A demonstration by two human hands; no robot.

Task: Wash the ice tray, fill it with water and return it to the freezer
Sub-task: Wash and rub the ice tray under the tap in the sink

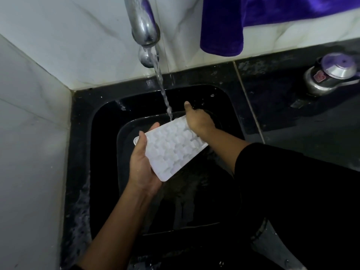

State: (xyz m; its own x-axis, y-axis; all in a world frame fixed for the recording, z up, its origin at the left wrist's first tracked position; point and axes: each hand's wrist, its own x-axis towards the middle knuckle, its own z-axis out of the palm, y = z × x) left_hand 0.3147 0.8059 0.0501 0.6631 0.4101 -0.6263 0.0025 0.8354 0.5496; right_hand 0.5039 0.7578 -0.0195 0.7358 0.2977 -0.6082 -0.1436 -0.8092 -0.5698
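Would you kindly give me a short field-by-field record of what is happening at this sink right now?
Setting: black sink, tap running
Ice tray: white, held over the sink, water stream hitting its far end
Left hand: grips the tray's near end
Right hand: at the far end, fingers hidden
Nearby: purple cloth hanging above, metal pot on the counter
Stage: washing under the tap

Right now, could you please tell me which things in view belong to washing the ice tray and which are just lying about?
In use: ice tray, held by the left hand, right hand at its far end; tap; running water; sink.
Lying about: purple cloth; metal pot on the counter.
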